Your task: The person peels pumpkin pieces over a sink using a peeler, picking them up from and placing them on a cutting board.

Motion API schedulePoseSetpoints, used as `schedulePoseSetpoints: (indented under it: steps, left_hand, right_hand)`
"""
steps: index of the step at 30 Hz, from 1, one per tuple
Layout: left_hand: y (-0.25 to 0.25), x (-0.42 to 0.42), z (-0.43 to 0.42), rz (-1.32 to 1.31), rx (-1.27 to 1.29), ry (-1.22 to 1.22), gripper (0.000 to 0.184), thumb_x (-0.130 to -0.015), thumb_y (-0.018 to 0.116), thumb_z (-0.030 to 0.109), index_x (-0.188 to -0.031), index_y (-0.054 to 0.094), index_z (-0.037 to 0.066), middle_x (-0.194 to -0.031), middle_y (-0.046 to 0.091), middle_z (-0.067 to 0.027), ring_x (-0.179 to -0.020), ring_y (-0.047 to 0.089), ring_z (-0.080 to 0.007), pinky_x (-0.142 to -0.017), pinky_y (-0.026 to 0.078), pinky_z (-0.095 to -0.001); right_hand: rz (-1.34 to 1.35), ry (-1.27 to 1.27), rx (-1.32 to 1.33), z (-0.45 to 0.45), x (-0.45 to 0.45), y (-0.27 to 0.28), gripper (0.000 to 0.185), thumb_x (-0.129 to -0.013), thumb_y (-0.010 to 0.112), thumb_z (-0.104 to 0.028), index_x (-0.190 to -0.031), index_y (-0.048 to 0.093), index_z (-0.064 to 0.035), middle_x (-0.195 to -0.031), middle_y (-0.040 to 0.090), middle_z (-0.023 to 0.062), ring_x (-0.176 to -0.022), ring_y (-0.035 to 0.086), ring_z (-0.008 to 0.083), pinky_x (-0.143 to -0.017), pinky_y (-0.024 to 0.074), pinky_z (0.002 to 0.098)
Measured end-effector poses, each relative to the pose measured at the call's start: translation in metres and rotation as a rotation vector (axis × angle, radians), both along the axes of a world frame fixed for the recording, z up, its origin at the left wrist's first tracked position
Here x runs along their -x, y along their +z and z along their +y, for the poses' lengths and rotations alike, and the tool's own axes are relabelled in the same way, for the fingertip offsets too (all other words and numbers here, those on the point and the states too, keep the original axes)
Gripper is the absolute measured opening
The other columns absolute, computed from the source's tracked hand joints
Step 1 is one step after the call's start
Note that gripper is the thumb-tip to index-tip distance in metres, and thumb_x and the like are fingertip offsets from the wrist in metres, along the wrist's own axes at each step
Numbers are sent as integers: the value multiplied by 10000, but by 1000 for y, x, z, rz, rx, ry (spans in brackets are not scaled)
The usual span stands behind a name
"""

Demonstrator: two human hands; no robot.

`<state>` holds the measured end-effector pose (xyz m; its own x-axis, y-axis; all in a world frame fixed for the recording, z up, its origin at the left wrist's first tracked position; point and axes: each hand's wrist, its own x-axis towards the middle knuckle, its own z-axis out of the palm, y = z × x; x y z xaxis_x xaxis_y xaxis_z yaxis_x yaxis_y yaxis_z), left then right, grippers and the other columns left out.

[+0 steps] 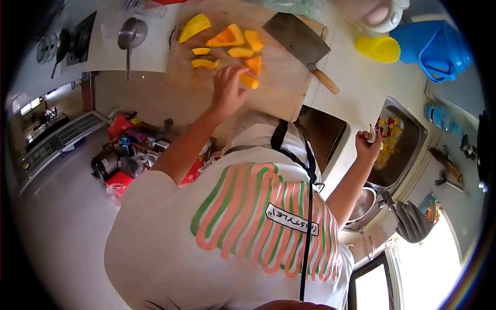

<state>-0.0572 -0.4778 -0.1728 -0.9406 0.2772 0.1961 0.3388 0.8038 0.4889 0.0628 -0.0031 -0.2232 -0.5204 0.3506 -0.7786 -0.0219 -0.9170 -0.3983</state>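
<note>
My left hand [228,89] is over the near edge of a wooden cutting board [281,93]. Its thumb and fingers close around a small orange pumpkin piece [250,81]. More cut pumpkin lies beyond it, including a large wedge [226,37] and a yellow-skinned slice [195,27]. A cleaver [297,39] with a wooden handle rests flat on the board's right side. My right hand [367,145], at the left rim of the sink [413,150], is closed on a small whitish tool [371,134]; its exact kind is unclear.
Yellow and red scraps [388,137] lie in the sink. A blue jug [434,49] and yellow cup [380,48] stand at the back right. A steel saucepan [132,35] sits left of the board. Bags and bottles [137,150] crowd the floor at left.
</note>
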Motion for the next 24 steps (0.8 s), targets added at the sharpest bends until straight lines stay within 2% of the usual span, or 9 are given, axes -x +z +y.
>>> schedulePoseSetpoints:
  steps: [1, 4, 5, 9, 12, 15, 18, 21, 24]
  left_hand:
    - [-4, 2, -15, 5, -54, -9, 427, -717, 721, 78, -1107, 548, 87, -1133, 518, -145, -1092, 472, -369, -936, 361, -482]
    - [-22, 14, -57, 40, -102, 381, 462, -716, 731, 107, -1128, 526, 75, -1139, 520, -158, -1090, 476, -367, -943, 358, -476]
    - [-27, 20, -71, 64, 0, 468, 477, -744, 761, 194, -1132, 524, 51, -1156, 525, -179, -1093, 484, -368, -942, 366, -470]
    - [-44, 46, -115, -116, -207, 423, 581, -735, 813, 375, -1085, 538, 1, -1052, 582, -179, -993, 556, -339, -872, 442, -423]
    - [-39, 55, -129, -200, -218, 315, 574, -713, 828, 376, -1046, 558, -6, -1018, 589, -175, -946, 574, -326, -834, 467, -404]
    - [-32, 58, -141, -446, -223, 299, 582, -688, 842, 377, -1024, 565, -10, -1023, 581, -170, -942, 571, -323, -833, 467, -406]
    - [-43, 49, -152, -343, -160, 98, 560, -710, 839, 333, -1058, 547, 7, -952, 576, -141, -852, 573, -260, -773, 482, -357]
    - [-47, 41, -154, -225, -31, -23, 500, -747, 811, 290, -1035, 526, -2, -923, 561, -142, -804, 564, -250, -746, 477, -361]
    - [-29, 39, -141, -410, -124, -20, 459, -805, 757, 253, -1065, 478, -3, -918, 557, -154, -804, 567, -240, -718, 474, -364]
  right_hand:
    - [-18, -5, -9, -10, 4, 5, 134, -906, 595, -244, -889, 568, -114, -642, 491, 17, -561, 439, 169, -668, 385, 360]
    - [-72, -40, -41, -37, 7, 20, 133, -910, 587, -241, -888, 561, -113, -640, 487, 16, -558, 437, 168, -669, 385, 361]
    - [-76, -47, -44, -43, 6, 21, 132, -912, 583, -242, -891, 561, -113, -643, 489, 15, -558, 436, 168, -669, 385, 361]
    - [-102, -72, -46, -68, -4, 17, 129, -921, 565, -242, -902, 560, -114, -654, 494, 13, -558, 430, 167, -667, 382, 360]
    - [-150, -81, -48, -88, -5, 19, 116, -929, 549, -235, -917, 552, -120, -678, 502, 13, -560, 423, 169, -664, 380, 360]
    - [-148, -71, -35, -106, -5, 18, 121, -932, 546, -240, -930, 540, -119, -707, 518, 22, -565, 424, 172, -655, 386, 368]
    - [-143, -53, -50, -120, -3, 20, 128, -934, 543, -244, -933, 533, -116, -718, 520, 29, -564, 423, 175, -652, 389, 369]
    - [-128, -78, -75, -136, 5, 36, 136, -936, 540, -247, -947, 532, -112, -726, 519, 33, -564, 423, 178, -654, 392, 365]
    - [-131, -99, -102, -146, 14, 54, 87, -921, 558, -212, -909, 537, -128, -645, 454, 13, -562, 424, 169, -673, 373, 359]
